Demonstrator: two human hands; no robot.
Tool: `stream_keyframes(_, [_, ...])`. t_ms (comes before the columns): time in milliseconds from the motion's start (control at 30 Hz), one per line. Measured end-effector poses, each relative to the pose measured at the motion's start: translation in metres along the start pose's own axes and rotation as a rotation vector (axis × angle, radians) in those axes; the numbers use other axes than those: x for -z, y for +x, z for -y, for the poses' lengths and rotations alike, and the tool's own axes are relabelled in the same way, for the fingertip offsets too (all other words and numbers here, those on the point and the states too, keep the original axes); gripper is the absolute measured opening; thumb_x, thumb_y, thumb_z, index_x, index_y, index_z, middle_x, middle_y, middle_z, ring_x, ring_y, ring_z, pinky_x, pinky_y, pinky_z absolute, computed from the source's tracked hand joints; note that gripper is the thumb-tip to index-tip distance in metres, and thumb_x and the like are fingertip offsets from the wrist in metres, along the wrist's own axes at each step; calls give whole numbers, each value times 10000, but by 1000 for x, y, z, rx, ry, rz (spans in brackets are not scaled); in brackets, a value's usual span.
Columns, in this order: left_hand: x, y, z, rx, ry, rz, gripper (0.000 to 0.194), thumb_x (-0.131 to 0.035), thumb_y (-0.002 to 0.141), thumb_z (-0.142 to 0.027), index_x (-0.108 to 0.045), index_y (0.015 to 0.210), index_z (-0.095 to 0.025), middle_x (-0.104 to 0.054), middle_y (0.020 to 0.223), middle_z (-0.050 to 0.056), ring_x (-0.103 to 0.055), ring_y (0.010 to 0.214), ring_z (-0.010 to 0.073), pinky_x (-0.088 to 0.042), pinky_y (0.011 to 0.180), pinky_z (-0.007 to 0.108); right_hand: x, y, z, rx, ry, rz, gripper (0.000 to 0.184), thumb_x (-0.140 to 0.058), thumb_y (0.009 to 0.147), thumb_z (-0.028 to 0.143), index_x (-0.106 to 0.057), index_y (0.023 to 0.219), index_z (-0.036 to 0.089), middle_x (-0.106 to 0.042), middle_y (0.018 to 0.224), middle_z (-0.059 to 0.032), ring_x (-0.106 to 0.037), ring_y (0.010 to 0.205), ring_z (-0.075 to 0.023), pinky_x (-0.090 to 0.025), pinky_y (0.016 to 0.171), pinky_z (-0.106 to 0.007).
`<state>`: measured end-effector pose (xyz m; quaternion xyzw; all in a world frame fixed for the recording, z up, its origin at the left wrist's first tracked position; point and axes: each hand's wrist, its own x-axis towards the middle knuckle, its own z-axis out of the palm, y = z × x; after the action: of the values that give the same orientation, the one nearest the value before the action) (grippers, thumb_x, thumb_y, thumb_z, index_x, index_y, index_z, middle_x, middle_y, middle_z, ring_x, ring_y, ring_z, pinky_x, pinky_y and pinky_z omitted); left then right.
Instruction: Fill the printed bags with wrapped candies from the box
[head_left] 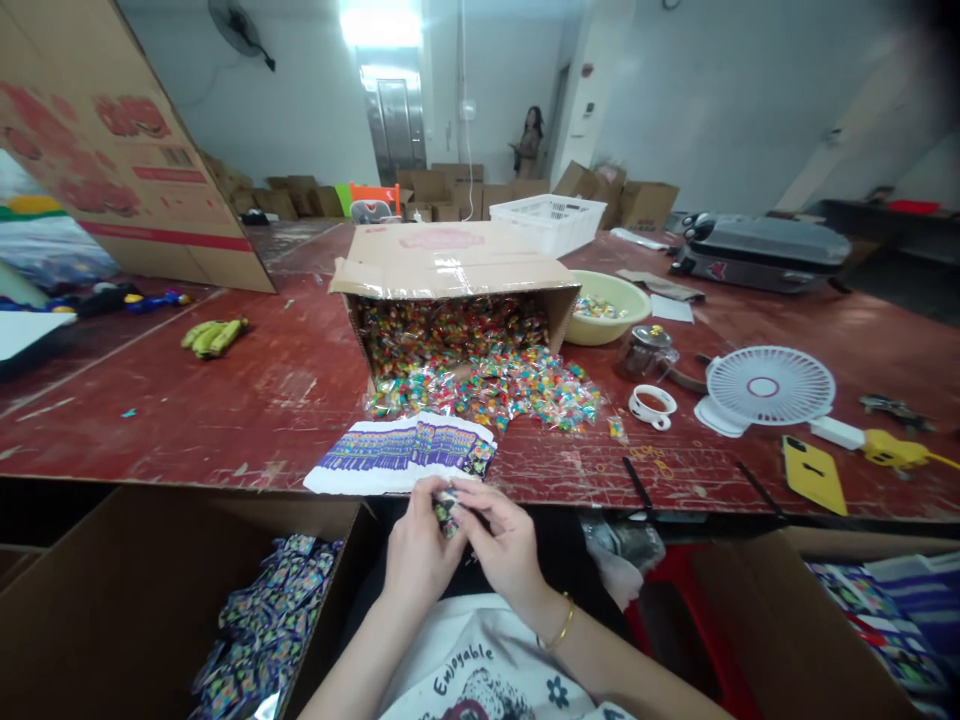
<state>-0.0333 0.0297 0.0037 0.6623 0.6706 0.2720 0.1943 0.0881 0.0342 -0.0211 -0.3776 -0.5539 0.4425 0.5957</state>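
Note:
My left hand (420, 550) and my right hand (506, 545) meet just below the table's front edge, both pinching one small colourful packet (447, 510) between the fingertips. Right above them, a fanned stack of purple-and-white printed cards (397, 455) lies on the red table (225, 400). Behind the cards, a cardboard box (450, 265) lies on its side and spills a heap of small multicoloured wrapped pieces (487, 385). At my lower left, an open carton (112, 600) holds several dark printed packets (262, 625).
A white desk fan (769, 385), a yellow phone (814, 475), a tape roll (652, 405), a glass jar (649, 350) and a pale green bowl (607, 305) stand to the right. Yellow gloves (214, 335) lie left. A white basket (547, 220) and a person stand far back.

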Motion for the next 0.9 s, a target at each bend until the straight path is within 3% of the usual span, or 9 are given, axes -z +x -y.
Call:
stream_keyframes(133, [32, -7, 56, 287, 284, -114, 352, -463, 808, -458, -419, 1069, -225, -646, 956, 86, -663, 781, 285, -483, 639, 342, 12, 37, -34, -26, -426, 48, 201, -644, 759, 264, -609, 945, 195, -571, 1092, -91, -555, 1023, -215, -452, 931, -367])
stream_keyframes(233, [47, -13, 104, 297, 593, -189, 576, -425, 816, -507, -388, 1195, -75, -496, 1214, 272, -541, 1063, 422, -468, 771, 483, 27, 75, -66, -155, -574, -7, 647, -852, 429, 319, -574, 990, 157, -498, 1076, -116, -478, 1075, -312, -404, 948, -465])
stream_keyframes(300, [44, -13, 115, 237, 669, -267, 748, -478, 782, -534, -314, 1272, 5, -360, 1323, 341, -345, 1238, 477, -363, 913, 585, 35, 93, -80, -209, -599, -44, 707, -881, 254, 335, -587, 874, 160, -482, 1029, -107, -454, 1062, -356, -388, 925, -521])
stream_keyframes(400, [19, -4, 89, 16, 529, -295, 717, -495, 796, -500, -309, 1303, -28, -340, 1384, 284, -237, 1327, 404, -215, 1041, 583, 42, 104, -82, -249, -590, -94, 536, -871, 284, 371, -553, 674, 187, -500, 947, -72, -488, 984, -320, -400, 890, -495])
stream_keyframes(567, [-29, 17, 6, -319, 41, -118, 668, -605, 762, -349, -320, 1332, -149, -375, 1406, 187, -237, 1350, 330, -73, 1110, 532, 60, 71, -42, -252, -426, -13, 344, -729, 611, 472, -525, 603, 195, -582, 644, -14, -580, 628, -192, -497, 649, -351])
stream_keyframes(667, [-43, 19, -14, -369, -105, -18, 598, -645, 709, -249, -433, 1266, -211, -573, 1207, 153, -513, 1142, 338, -302, 1028, 523, 74, 36, -9, -251, -244, 38, 271, -624, 742, 444, -555, 808, 191, -643, 691, -22, -608, 617, -168, -497, 565, -287])
stream_keyframes(767, [-44, 11, -15, -432, -144, 86, 518, -668, 652, -192, -546, 1152, -249, -645, 1068, 106, -598, 985, 312, -463, 868, 451, 87, 15, 16, -322, -18, 191, 359, -604, 780, 312, -517, 1116, 218, -682, 804, -22, -621, 641, -147, -487, 548, -251])
stream_keyframes(833, [-38, 5, -15, -482, -152, 163, 551, -690, 618, -181, -555, 1149, -243, -640, 1086, 100, -584, 1009, 303, -449, 896, 436, 91, 11, 25, -356, -29, 267, 290, -617, 750, 226, -599, 1039, 214, -688, 784, -13, -624, 635, -143, -481, 550, -239])
stream_keyframes(900, [-31, -1, -16, -480, -153, 225, 477, -664, 665, -210, -563, 1131, -230, -646, 1069, 99, -587, 991, 289, -442, 887, 425, 88, 14, 28, -329, -126, 251, 97, -628, 706, 168, -667, 791, 189, -669, 680, 2, -608, 589, -136, -468, 530, -226])
